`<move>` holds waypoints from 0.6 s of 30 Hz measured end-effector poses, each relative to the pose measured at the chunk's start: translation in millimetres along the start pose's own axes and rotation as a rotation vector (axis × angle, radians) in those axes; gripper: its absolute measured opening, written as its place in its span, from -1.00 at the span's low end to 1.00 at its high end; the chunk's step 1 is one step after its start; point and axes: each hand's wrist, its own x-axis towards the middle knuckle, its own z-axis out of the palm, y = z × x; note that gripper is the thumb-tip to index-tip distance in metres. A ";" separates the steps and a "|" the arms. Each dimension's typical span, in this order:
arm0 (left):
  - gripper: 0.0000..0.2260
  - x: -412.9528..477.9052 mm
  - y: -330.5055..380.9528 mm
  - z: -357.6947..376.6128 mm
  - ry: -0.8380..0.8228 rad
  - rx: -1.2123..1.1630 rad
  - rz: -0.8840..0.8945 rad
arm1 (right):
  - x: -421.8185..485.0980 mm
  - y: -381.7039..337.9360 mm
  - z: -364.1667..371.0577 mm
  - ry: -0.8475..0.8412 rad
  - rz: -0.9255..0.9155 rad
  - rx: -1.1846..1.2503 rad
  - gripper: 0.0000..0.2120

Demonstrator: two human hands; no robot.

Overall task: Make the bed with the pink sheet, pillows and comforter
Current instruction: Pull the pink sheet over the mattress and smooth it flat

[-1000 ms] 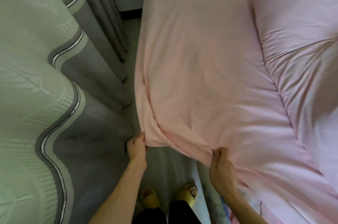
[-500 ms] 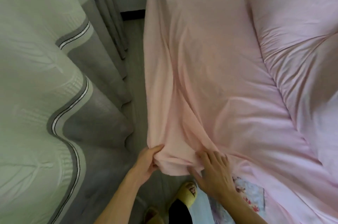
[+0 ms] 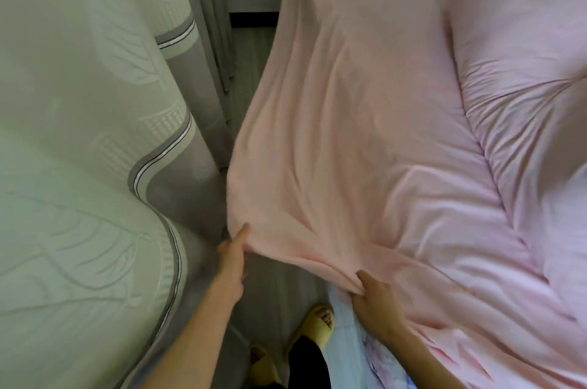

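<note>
The pink sheet [image 3: 365,134] is spread over the bed, and its near left corner is drawn off the mattress edge and held above the floor [image 3: 273,287]. The corner's hem is pinched by the left hand [image 3: 233,250], with the thumb laid on top of the cloth and the fingers hidden beneath it. Further right, a bunched fold of the same hem is gripped by the right hand [image 3: 376,301], whose fingers are curled into the fabric. Between the two hands the hem is stretched in a shallow sag, and long creases are fanned from both grips up across the sheet. A light blue patterned cover [image 3: 352,344] is exposed below the lifted hem. The pink comforter [image 3: 524,86] is heaped along the right side of the bed, touching the sheet. A pale, grey-banded curtain [image 3: 79,134] is hung close on the left. Yellow slippers [image 3: 320,322] are seen on the floor between the forearms.
</note>
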 end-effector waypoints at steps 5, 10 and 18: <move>-0.29 -62.5 -93.2 49.5 -0.487 0.272 -0.366 | -23.6 -12.8 14.3 -0.028 0.013 0.173 -0.90; -0.60 -82.4 -122.8 67.1 -0.246 0.092 -0.158 | -39.4 5.9 22.0 0.028 0.007 -0.018 -0.62; -0.54 -66.2 -96.3 38.5 -0.052 0.451 0.128 | -62.9 58.4 36.5 0.341 -0.061 -0.271 -0.90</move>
